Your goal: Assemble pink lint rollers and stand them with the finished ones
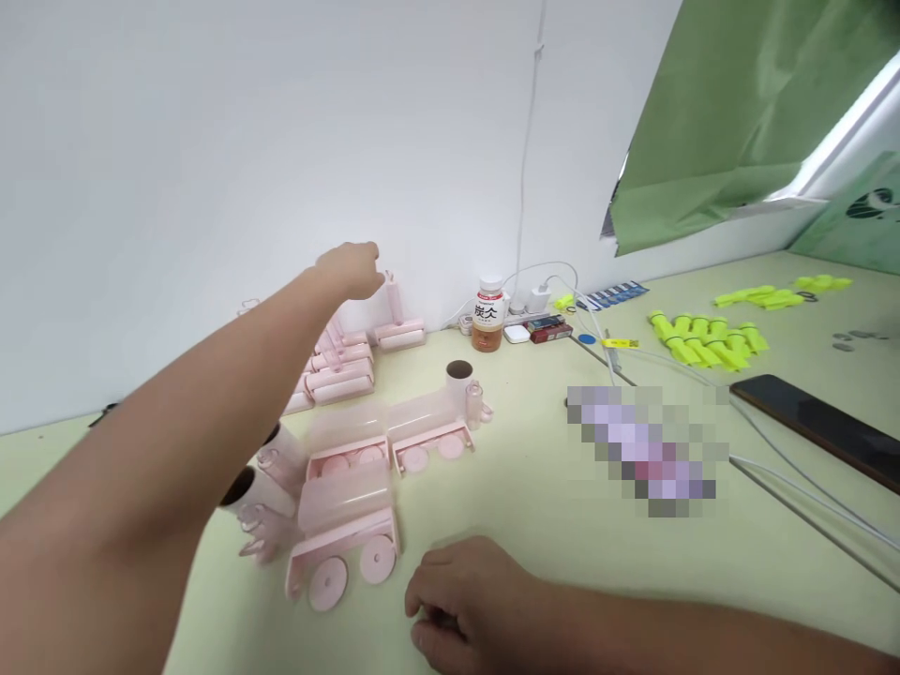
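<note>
The left hand (350, 269) is stretched far out toward the wall, its grip curled around the handle of an upright pink lint roller (397, 319) at the end of a stack of finished pink rollers (337, 370). Below and nearer than that grip, loose pink roller frames (344, 539) and clear covers (422, 417) lie on the pale green counter (534, 487). The right hand (460, 600) rests on the counter just right of the nearest frame, fingers folded under; whether it grasps anything cannot be told. A bottle (487, 314) stands right of the left grip.
</note>
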Motion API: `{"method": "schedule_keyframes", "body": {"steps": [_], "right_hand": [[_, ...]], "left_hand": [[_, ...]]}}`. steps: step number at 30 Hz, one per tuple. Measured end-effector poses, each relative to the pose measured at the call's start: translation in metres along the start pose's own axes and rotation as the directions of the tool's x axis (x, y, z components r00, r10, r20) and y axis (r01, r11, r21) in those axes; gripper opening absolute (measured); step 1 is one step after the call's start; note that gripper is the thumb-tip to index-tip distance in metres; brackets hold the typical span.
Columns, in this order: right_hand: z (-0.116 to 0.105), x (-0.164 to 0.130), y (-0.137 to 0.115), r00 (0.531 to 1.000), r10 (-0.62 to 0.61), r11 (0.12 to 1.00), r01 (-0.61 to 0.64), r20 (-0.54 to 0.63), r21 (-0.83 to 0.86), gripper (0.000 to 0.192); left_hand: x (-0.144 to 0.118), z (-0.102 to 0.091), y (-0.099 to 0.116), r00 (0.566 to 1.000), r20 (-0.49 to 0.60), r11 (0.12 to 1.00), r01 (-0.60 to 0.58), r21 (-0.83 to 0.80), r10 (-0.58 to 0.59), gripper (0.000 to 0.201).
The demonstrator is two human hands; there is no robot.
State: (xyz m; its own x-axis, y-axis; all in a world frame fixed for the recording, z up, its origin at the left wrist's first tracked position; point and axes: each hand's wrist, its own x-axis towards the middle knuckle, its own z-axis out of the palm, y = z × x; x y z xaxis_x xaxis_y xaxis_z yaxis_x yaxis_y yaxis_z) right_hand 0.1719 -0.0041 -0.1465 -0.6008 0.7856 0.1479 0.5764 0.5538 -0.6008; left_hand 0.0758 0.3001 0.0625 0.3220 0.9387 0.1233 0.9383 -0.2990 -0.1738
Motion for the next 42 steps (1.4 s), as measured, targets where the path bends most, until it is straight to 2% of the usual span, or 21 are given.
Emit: {"method": "schedule_keyframes", "body": {"steps": [4, 7, 10, 13, 15, 17, 18, 20, 22, 23, 25, 27, 30, 31, 33, 35, 36, 39, 42], "right_hand": [[0.007, 0.005, 0.007, 0.999, -0.039, 0.999, 0.039, 0.019, -0.017, 0.017], [0.008, 0.006, 0.010, 0.999, -0.046, 0.999, 0.046, 0.023, -0.011, 0.018], [0.003, 0.004, 0.006, 1.000, -0.001, 1.000, 0.001, -0.021, 0.021, 0.018], [-0.004, 0.000, 0.002, 0.997, 0.044, 0.993, -0.036, -0.062, 0.115, 0.013], [-0.010, 0.000, 0.002, 0.990, 0.043, 0.975, -0.013, -0.133, 0.224, 0.009], [-0.016, 0.002, 0.006, 0.958, 0.060, 0.942, 0.039, -0.281, 0.335, 0.010], [-0.021, 0.003, 0.009, 0.923, 0.099, 0.918, 0.059, -0.371, 0.392, 0.010], [-0.032, 0.007, 0.017, 0.821, 0.250, 0.846, 0.074, -0.514, 0.528, 0.014], [-0.044, 0.009, 0.023, 0.724, 0.408, 0.737, 0.099, -0.556, 0.669, 0.034], [-0.050, 0.008, 0.025, 0.691, 0.434, 0.708, 0.134, -0.577, 0.693, 0.048], [-0.058, 0.005, 0.024, 0.714, 0.383, 0.687, 0.204, -0.586, 0.698, 0.062], [-0.061, -0.001, 0.019, 0.789, 0.273, 0.692, 0.236, -0.550, 0.682, 0.059], [-0.059, -0.010, 0.007, 0.867, 0.186, 0.717, 0.202, -0.462, 0.667, 0.047], [-0.057, -0.011, 0.004, 0.877, 0.181, 0.724, 0.188, -0.446, 0.664, 0.045], [-0.052, -0.011, 0.000, 0.879, 0.192, 0.725, 0.173, -0.437, 0.667, 0.046], [-0.047, -0.009, -0.002, 0.875, 0.213, 0.708, 0.169, -0.434, 0.686, 0.051], [-0.044, -0.008, -0.003, 0.875, 0.217, 0.697, 0.171, -0.432, 0.696, 0.054], [-0.036, -0.010, -0.006, 0.897, 0.171, 0.719, 0.168, -0.406, 0.675, 0.058], [-0.036, -0.015, -0.008, 0.917, 0.095, 0.835, 0.138, -0.387, 0.532, 0.056]], "left_hand": [[0.023, 0.017, 0.014, 0.988, 0.081, 0.991, -0.127, -0.049, 0.131, 0.059], [0.023, 0.021, 0.014, 0.979, 0.080, 0.981, -0.186, -0.057, 0.190, 0.043], [0.010, 0.014, 0.011, 0.971, 0.030, 0.970, -0.235, -0.065, 0.237, 0.031], [-0.013, -0.006, 0.006, 0.960, -0.104, 0.960, -0.267, -0.081, 0.258, 0.029], [-0.033, -0.026, 0.001, 0.927, -0.258, 0.946, -0.306, -0.103, 0.272, 0.026], [-0.062, -0.047, -0.006, 0.875, -0.399, 0.925, -0.354, -0.140, 0.275, 0.022], [-0.079, -0.055, -0.009, 0.851, -0.452, 0.910, -0.377, -0.172, 0.267, 0.021], [-0.118, -0.066, -0.014, 0.812, -0.545, 0.876, -0.402, -0.267, 0.207, 0.020], [-0.160, -0.064, -0.017, 0.779, -0.606, 0.813, -0.454, -0.365, 0.164, 0.018], [-0.181, -0.057, -0.018, 0.741, -0.659, 0.763, -0.497, -0.413, 0.127, 0.015], [-0.221, -0.035, -0.017, 0.712, -0.697, 0.644, -0.572, -0.507, 0.084, 0.013], [-0.257, -0.008, -0.015, 0.699, -0.714, 0.535, -0.620, -0.574, 0.046, 0.013], [-0.299, 0.027, -0.014, 0.715, -0.699, 0.500, -0.596, -0.628, -0.026, 0.011], [-0.309, 0.035, -0.015, 0.719, -0.693, 0.544, -0.561, -0.624, -0.054, 0.008], [-0.324, 0.043, -0.013, 0.702, -0.707, 0.725, -0.441, -0.529, -0.089, 0.004], [-0.334, 0.048, -0.005, 0.692, -0.721, 0.873, -0.337, -0.352, -0.024, 0.004], [-0.337, 0.051, 0.001, 0.700, -0.713, 0.909, -0.321, -0.264, 0.040, 0.006], [-0.342, 0.063, 0.021, 0.799, -0.569, 0.915, -0.358, -0.186, 0.197, 0.022], [-0.341, 0.078, 0.027, 0.912, -0.333, 0.896, -0.340, -0.284, 0.240, 0.016]]}}
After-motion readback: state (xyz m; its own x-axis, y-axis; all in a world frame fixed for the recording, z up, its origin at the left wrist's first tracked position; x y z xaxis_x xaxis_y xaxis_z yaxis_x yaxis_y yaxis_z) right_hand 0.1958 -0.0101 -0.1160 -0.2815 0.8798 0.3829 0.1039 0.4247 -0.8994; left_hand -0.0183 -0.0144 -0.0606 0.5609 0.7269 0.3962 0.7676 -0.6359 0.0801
